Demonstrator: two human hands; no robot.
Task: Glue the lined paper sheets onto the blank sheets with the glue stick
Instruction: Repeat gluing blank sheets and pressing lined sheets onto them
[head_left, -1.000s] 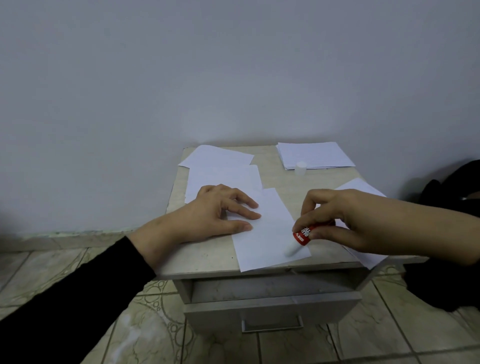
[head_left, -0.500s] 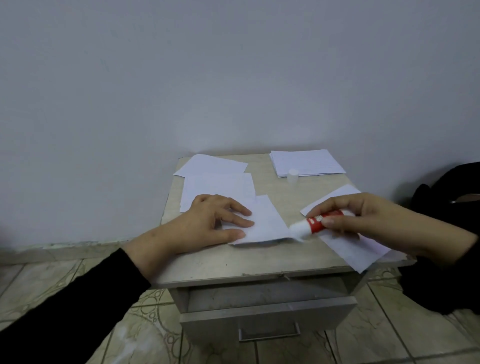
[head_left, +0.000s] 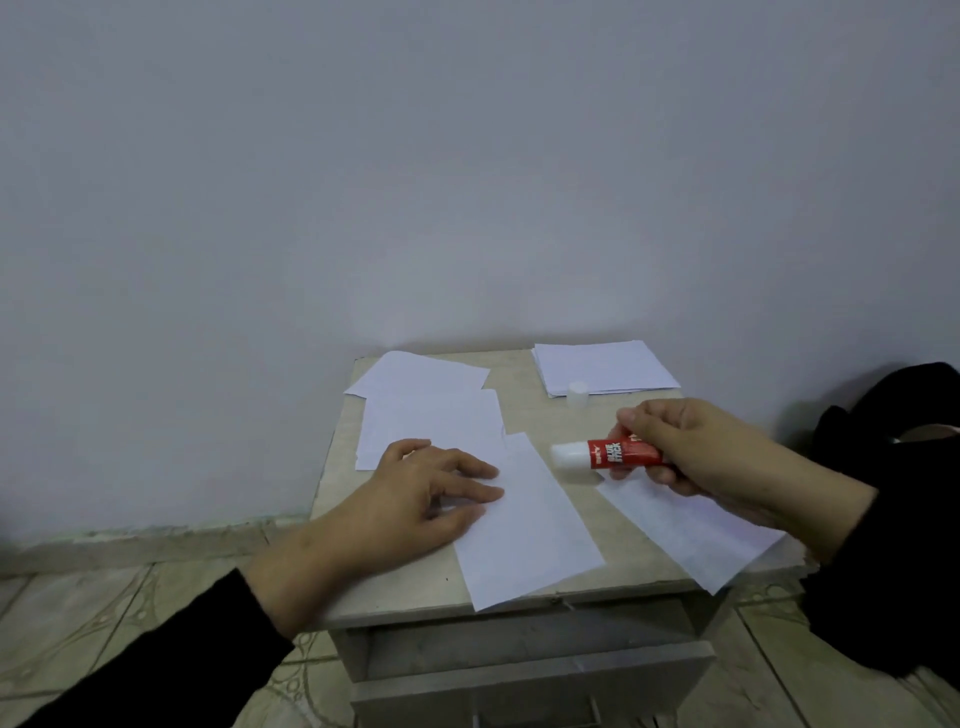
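At centre frame, on the small counter (head_left: 519, 597), left hand (head_left: 415, 499) lies flat, fingers straight, pinning a white sheet (head_left: 530, 535) by its left edge. Right hand (head_left: 696, 452), right of centre, has its grip curled round the red glue stick (head_left: 613, 453), held sideways above the counter, bare white tip pointing left, not touching paper. Its cap (head_left: 577, 393) stands upper centre beside a paper stack (head_left: 602, 366). More sheets (head_left: 431, 415) sit upper left; another sheet (head_left: 691, 530) lies under the right hand. Can't tell lined from blank here. Looks like mid glue-application step. Next move likely: tip down onto the pinned sheet, strokes toward the edges, left hand holding firm against sliding.
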